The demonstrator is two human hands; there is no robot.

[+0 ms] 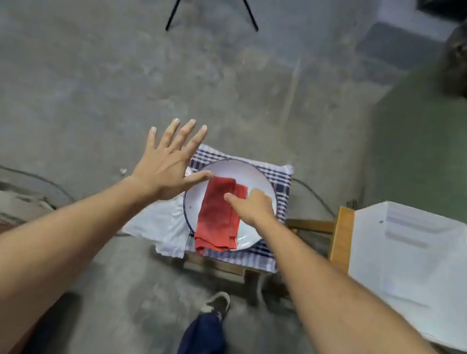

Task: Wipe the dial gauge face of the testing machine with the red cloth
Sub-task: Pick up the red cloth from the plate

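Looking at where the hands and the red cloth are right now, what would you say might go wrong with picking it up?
The red cloth hangs over the near rim of the white plate; a quick pull by the right hand may drag or tip the plate. The plate rests on a checked cloth over a small stool, so it could slide. The left hand is spread open beside the plate, not visibly steadying it.

Low wooden stool, checked cloth, white plate on top

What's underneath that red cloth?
The red cloth lies folded on a white plate, which sits on a checked cloth. Its near end overhangs the rim. The plate's middle is covered, so anything there stays hidden.
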